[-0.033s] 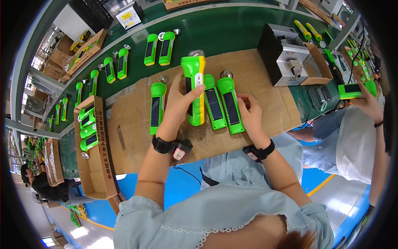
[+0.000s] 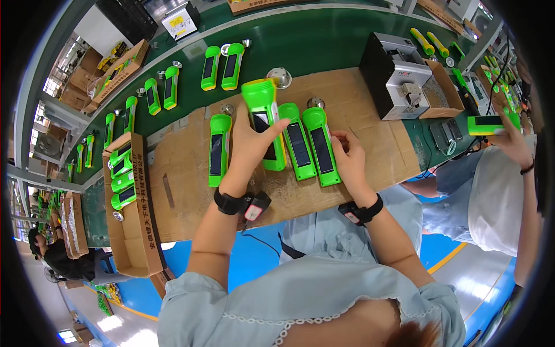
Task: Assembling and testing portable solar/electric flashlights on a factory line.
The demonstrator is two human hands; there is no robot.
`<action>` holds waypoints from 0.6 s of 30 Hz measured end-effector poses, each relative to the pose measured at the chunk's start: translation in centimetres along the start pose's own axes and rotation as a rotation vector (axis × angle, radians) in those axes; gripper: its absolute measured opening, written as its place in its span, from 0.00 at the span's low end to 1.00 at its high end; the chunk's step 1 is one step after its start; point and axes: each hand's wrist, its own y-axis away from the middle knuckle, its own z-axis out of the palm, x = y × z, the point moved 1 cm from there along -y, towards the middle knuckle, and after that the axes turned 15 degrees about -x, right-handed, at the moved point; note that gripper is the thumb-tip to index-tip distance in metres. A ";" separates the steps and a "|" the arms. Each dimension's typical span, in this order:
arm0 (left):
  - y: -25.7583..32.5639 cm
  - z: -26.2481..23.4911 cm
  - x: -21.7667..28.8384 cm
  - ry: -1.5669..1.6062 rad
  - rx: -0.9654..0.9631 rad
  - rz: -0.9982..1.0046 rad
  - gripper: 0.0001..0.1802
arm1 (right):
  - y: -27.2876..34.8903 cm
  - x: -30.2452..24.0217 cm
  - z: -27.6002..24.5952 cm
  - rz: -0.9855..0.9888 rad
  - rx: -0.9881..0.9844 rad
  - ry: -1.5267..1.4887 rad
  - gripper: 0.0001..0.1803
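A green surface (image 2: 312,43) stretches before me, with a flat brown cardboard sheet (image 2: 188,205) laid over its near part. Three green flashlights (image 2: 322,149) lie on the sheet, two of them side by side. Beyond, I see more flashlights (image 2: 233,66) on bare green; to my right stands a black-and-silver machine (image 2: 384,75), an open parts box (image 2: 445,112) just beside it.

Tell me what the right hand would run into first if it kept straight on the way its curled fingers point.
The right hand would likely meet the green flashlight immediately to its left, at the long near edge; it may already be touching, since depth is unclear here.
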 end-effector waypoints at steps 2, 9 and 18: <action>-0.2 0.0 -0.8 -0.293 0.096 0.105 0.39 | 0.1 -0.1 0.0 -0.003 -0.008 0.033 0.12; -0.5 0.0 -2.7 -0.519 0.177 0.098 0.34 | 0.1 0.5 -0.1 -0.010 -0.001 0.071 0.11; -0.1 0.3 -2.3 -0.518 0.188 0.084 0.36 | 0.2 0.0 -0.1 0.015 -0.007 0.080 0.10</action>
